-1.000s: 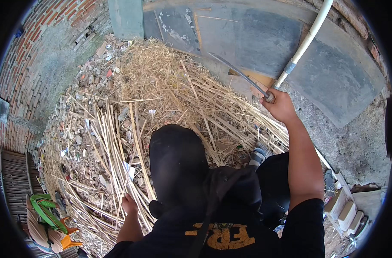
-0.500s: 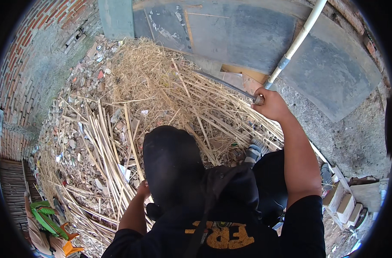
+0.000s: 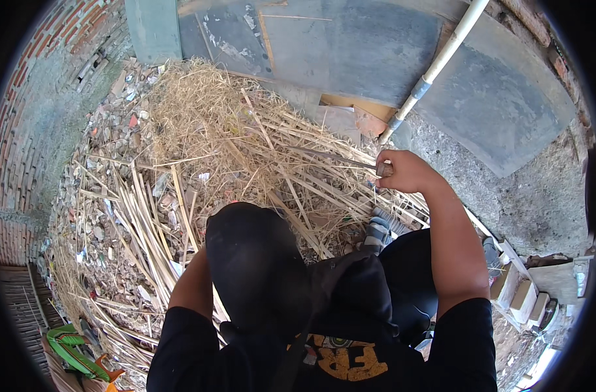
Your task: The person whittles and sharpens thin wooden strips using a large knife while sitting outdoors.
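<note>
1 x long blade [image 3: 334, 157], far right, above pale strips [image 3: 314, 186]; handle gripped in our R hand [image 3: 400, 171]. L hand: hidden behind our dark headgear [image 3: 255, 261]; can't tell if holding. 1 x lot strips [image 3: 141, 225], left. 1 x straw heap [image 3: 193, 108], far. 1 x shod foot [image 3: 378, 233], near side of blade. Handling, we'd judge: grip firm, edge clear of foot & L hand, strokes short, angled away from us approx.
</note>
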The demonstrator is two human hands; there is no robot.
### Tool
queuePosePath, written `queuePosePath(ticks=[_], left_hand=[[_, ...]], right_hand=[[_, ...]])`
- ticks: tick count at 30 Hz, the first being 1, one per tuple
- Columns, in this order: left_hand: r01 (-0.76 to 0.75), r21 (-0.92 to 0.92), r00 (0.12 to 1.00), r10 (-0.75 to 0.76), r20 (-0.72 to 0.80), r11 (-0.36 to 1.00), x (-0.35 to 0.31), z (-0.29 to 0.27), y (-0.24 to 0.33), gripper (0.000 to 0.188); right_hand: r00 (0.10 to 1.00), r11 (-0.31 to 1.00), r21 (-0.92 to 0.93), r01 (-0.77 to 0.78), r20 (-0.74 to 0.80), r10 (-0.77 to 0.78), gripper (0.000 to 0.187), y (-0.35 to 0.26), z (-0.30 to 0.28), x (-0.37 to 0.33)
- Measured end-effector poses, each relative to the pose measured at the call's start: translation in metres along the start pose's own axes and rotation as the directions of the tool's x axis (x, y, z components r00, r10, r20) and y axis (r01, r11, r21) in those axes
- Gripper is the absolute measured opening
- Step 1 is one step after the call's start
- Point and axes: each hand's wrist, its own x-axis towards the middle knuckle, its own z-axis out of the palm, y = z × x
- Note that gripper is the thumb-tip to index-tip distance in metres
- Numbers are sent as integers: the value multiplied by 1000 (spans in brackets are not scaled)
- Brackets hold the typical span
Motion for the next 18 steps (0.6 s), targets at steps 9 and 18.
queuePosePath(ticks=[9,18], left_hand=[[-317,97,925,285,252,943,127,-27,74,49],[-193,102,973,177,146,976,169,24,87,45]], right_hand=[[985,990,-12,-142,99,142,43,-31,-14,-12],[995,995,14,-102,13,101,37,-26,-4,-18]])
